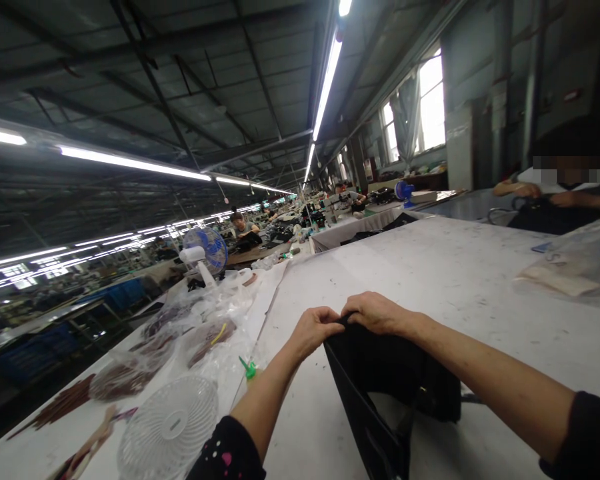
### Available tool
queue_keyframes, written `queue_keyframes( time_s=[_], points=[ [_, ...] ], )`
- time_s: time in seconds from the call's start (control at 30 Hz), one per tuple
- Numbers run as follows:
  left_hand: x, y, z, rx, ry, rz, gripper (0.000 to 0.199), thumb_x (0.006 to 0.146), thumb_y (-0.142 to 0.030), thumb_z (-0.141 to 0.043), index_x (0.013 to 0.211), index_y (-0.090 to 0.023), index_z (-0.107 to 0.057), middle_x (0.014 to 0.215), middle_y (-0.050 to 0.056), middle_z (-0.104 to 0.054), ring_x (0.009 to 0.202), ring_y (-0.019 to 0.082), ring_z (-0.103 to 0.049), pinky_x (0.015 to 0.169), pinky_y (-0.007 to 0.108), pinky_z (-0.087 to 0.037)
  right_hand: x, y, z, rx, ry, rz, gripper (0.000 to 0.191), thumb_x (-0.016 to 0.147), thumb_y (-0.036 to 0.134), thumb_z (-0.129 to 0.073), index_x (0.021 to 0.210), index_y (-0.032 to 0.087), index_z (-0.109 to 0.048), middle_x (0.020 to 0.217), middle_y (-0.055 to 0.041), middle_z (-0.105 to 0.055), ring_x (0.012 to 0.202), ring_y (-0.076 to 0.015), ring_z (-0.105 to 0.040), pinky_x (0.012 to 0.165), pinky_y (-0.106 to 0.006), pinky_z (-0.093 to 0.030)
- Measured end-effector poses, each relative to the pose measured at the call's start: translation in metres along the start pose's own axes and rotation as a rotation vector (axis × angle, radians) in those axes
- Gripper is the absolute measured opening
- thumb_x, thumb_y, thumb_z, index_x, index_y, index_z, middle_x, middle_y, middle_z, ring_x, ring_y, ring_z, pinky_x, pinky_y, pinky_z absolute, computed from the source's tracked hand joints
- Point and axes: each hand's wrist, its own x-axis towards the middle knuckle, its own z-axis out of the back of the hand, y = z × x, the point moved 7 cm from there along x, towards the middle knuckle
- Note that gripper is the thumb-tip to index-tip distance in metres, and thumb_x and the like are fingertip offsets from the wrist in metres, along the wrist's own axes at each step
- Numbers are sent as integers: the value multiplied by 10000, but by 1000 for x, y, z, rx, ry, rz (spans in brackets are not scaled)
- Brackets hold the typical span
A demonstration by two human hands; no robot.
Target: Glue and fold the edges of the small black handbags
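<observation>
Both my hands meet at the top edge of a black fabric piece [395,360], which looks like an unfinished bag and stands bent in a loop on the white table [310,413]. My left hand [319,328] pinches its upper left corner between thumb and fingers. Right beside it, my right hand [373,312] grips the same edge, fingers curled over it. A small gold-coloured bit shows on the inner side of the black piece. Its lower part runs out of view at the bottom.
Left of my left arm are a white fan [173,427], a green-nozzled bottle [250,368], brown strips [65,403] and clear plastic bags [180,333]. A blue fan [207,250] stands farther back. At right lies a plastic bag [575,263]; a co-worker [565,193] handles black material there.
</observation>
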Motion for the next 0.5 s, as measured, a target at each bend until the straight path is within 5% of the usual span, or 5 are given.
queue_keyframes(
  time_s=[0.1,0.5],
  points=[
    [-8,6,4,-195,-2,81,194,586,-171,-720,771,-129,-678,665,-14,-647,612,105,-556,590,216,-402,-1,0,-1,-12,-18,-42,263,832,257,-557,1030,259,-731,1002,-28,-747,958,-205,-654,804,-271,-442],
    [-9,16,5,-261,-66,132,184,553,-151,-731,722,-123,-665,622,-7,-649,578,109,-564,569,221,-405,2,2,-5,-66,-30,-178,249,816,295,-536,973,261,-726,988,-54,-741,917,-243,-650,715,-308,-420]
  ],
)
